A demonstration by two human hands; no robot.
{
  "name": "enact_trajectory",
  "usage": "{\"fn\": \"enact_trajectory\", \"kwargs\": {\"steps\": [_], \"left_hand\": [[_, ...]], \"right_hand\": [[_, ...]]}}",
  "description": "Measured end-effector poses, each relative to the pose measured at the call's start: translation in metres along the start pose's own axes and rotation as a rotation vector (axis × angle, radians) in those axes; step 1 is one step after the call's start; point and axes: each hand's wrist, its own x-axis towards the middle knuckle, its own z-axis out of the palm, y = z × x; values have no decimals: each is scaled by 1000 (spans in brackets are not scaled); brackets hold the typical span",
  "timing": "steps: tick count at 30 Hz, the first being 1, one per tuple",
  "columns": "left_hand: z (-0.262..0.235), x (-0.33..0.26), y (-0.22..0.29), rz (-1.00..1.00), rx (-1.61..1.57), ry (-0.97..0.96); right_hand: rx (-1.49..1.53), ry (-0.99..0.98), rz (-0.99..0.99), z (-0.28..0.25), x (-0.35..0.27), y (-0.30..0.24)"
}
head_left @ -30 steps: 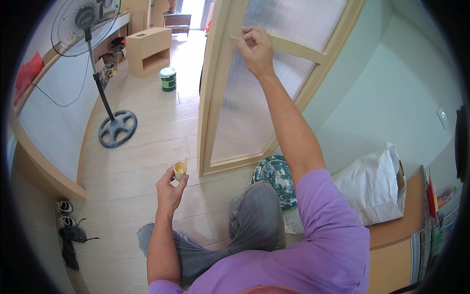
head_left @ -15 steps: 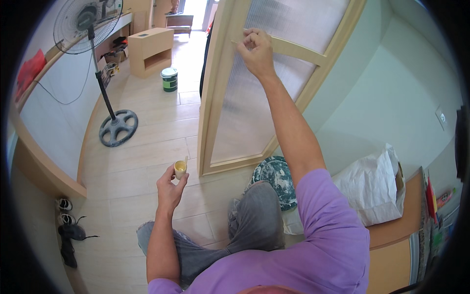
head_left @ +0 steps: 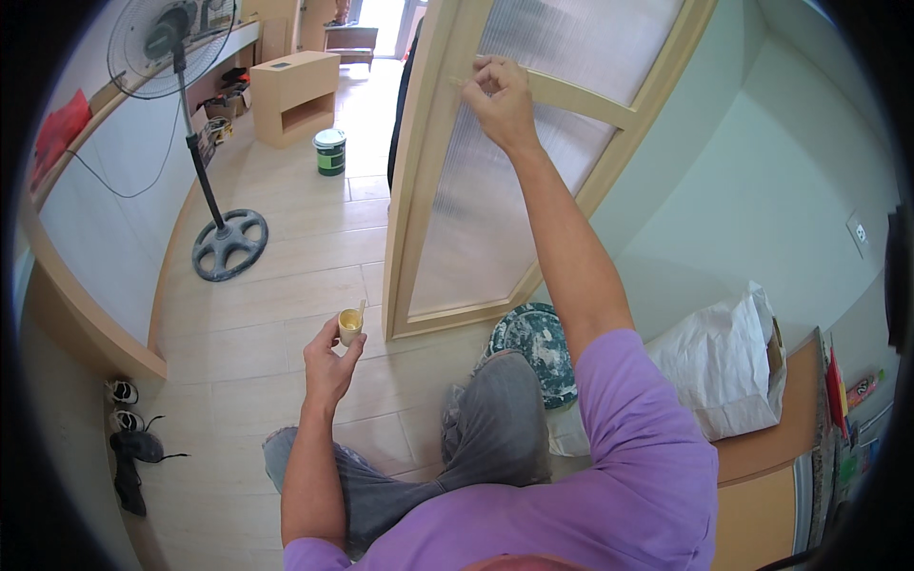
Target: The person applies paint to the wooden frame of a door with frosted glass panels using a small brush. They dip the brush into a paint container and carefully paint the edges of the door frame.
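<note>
My left hand (head_left: 329, 366) is closed around a small open jar (head_left: 350, 322) of yellowish paste, held upright over the floor. A short, thin stick (head_left: 362, 309) stands up at the jar's rim. Raised far forward, my right hand (head_left: 500, 95) is at the pale wooden frame of a door (head_left: 405, 219) with ribbed translucent panels. Its fingers are curled in a pinch close to the wood, beside the middle crossbar. Whatever they hold is too small to name.
A paint-spattered green bucket lid (head_left: 535, 352) lies by my knee, beside a white sack (head_left: 719, 357). A standing fan (head_left: 228, 246), a green paint bucket (head_left: 329, 154) and a wooden cabinet (head_left: 290, 95) stand at the far left. Shoes (head_left: 133, 443) lie at the left wall.
Both hands stay nearly where they were, the right one at the door frame and the left one round the jar. The view has shifted only slightly.
</note>
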Motion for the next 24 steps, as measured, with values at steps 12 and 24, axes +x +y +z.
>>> {"fn": "enact_trajectory", "kwargs": {"steps": [12,24], "left_hand": [[2,0,3,25,10,16],[2,-3,-3,27,32,29]], "right_hand": [[-3,-2,52,1,5,2],[-112,-241,5,-28,-16,-4]]}}
